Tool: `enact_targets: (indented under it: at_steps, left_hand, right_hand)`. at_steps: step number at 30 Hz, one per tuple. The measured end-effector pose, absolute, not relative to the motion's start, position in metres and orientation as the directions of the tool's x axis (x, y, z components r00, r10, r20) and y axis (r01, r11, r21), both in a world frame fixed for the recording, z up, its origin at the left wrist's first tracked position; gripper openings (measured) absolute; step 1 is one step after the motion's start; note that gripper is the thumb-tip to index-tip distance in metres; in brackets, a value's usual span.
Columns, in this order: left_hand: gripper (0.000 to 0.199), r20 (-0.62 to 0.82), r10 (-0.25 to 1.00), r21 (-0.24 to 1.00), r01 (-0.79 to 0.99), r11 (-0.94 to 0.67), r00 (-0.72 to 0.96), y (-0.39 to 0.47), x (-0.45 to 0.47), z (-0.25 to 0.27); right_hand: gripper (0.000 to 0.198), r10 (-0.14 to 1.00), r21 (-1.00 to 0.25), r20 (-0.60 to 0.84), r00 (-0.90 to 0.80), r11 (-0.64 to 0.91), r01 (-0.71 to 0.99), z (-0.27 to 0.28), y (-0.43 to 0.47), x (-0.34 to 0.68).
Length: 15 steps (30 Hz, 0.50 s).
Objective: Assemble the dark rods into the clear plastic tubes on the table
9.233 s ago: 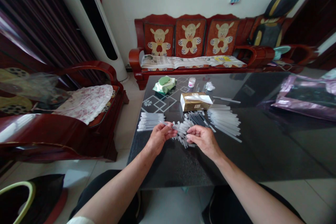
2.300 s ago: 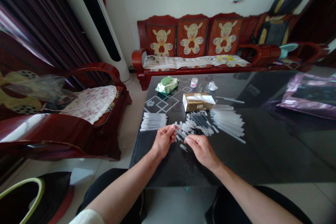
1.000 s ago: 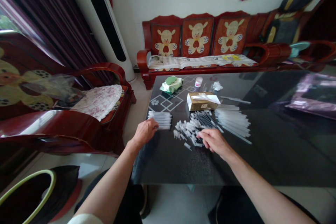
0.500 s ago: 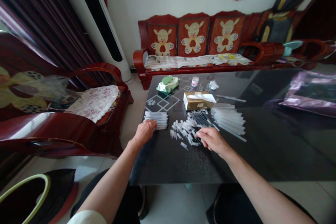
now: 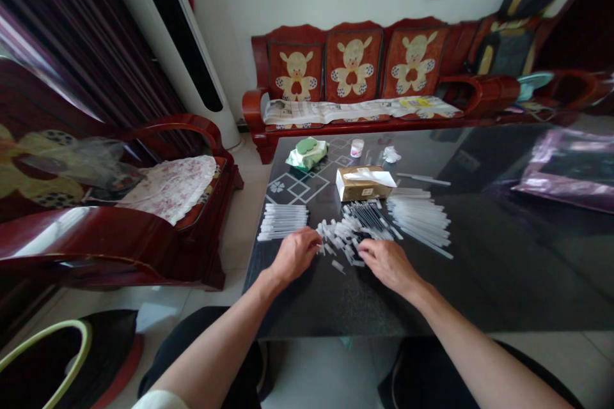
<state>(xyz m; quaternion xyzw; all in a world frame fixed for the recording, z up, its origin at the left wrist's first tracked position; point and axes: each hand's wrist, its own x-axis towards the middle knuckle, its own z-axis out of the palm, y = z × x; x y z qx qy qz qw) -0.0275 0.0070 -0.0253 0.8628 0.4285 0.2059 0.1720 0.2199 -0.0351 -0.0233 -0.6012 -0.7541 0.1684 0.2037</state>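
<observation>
My left hand (image 5: 296, 253) is at the left edge of a loose heap of whitish pen caps (image 5: 341, 230), its fingers pinched together. Whether a cap is between the fingertips is too small to tell. At the right side of the heap is my right hand (image 5: 387, 262), fingers curled closed near small black pieces (image 5: 359, 239); what they hold is hidden. Just beyond my left hand lies a neat row of capped pens (image 5: 283, 220). Dark pen refills (image 5: 368, 212) lie behind the caps. To their right, clear pen barrels (image 5: 422, 217) are fanned out.
A tissue box (image 5: 365, 185) stands behind the refills. Farther back are a green wipes pack (image 5: 307, 154), a small cup (image 5: 356, 148) and a crumpled tissue (image 5: 391, 154). A purple plastic package (image 5: 568, 169) lies at the right of the dark table (image 5: 503, 281).
My left hand has moved right, from the row of pens to the edge of the cap heap, uncovering the front of the row. My right hand has barely moved.
</observation>
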Motion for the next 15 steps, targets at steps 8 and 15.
enact_targets:
  at_steps: [8, 15]
  left_hand:
    - [0.015, 0.132, 0.686, 0.456, 0.570, -0.683, 0.716, -0.014, 0.003, -0.038]
    - [0.016, 0.091, 0.671, 0.418, 0.584, -0.696, 0.736, -0.013, 0.013, -0.048]
  right_hand:
    - [0.022, 0.975, -0.414, 0.212, 0.066, 0.028, 0.910, -0.026, -0.018, 0.289]
    - [0.021, 0.964, -0.300, 0.159, 0.211, -0.157, 0.941, -0.024, -0.021, 0.309]
